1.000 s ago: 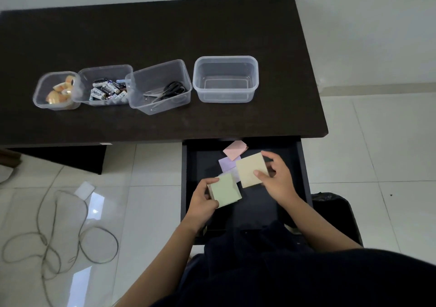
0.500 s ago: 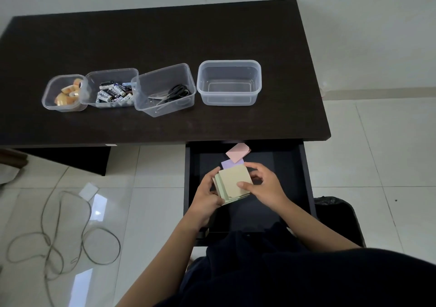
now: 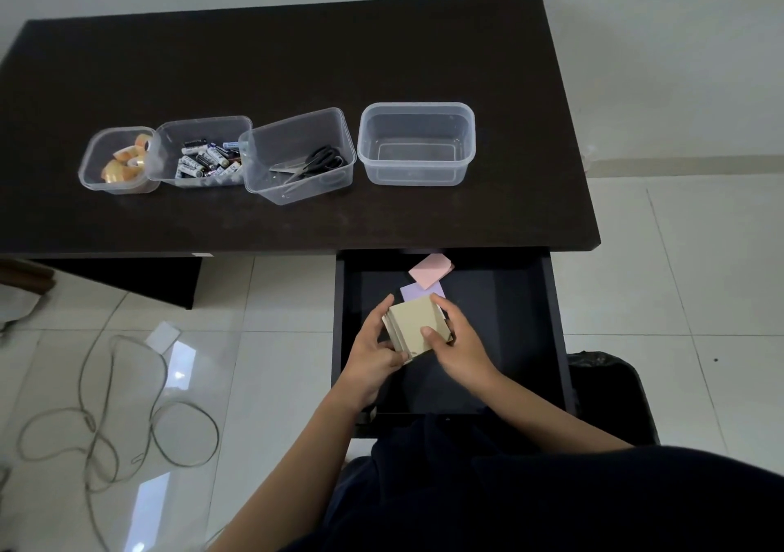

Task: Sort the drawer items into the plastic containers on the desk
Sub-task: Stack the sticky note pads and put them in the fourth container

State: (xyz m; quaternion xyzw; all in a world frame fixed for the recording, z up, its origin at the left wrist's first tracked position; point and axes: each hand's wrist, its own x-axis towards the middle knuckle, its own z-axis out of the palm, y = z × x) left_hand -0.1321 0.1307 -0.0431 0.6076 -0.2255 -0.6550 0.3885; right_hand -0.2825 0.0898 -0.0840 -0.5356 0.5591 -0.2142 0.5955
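Over the open black drawer [image 3: 551, 331], both hands hold a stack of yellowish sticky note pads [image 3: 413, 324]. My left hand [image 3: 373, 350] grips its left and bottom edges; my right hand [image 3: 460, 345] presses on its top and right side. A purple pad [image 3: 418, 292] and a pink pad [image 3: 430, 269] lie in the drawer behind the stack. On the dark desk [image 3: 297, 63] stand several clear plastic containers: an empty one [image 3: 418, 169] at the right, one with scissors [image 3: 316, 161], one with batteries [image 3: 205, 161], one with tape rolls [image 3: 123, 163].
A grey cable [image 3: 102, 416] lies coiled on the tiled floor at the left, with a small white paper [image 3: 162, 335] near it. A black bin [image 3: 611, 386] stands to the right of the drawer. My dark-clothed lap fills the bottom of the view.
The two pads held apart, one in each hand, have been brought together into a single stack gripped by both hands over the drawer.
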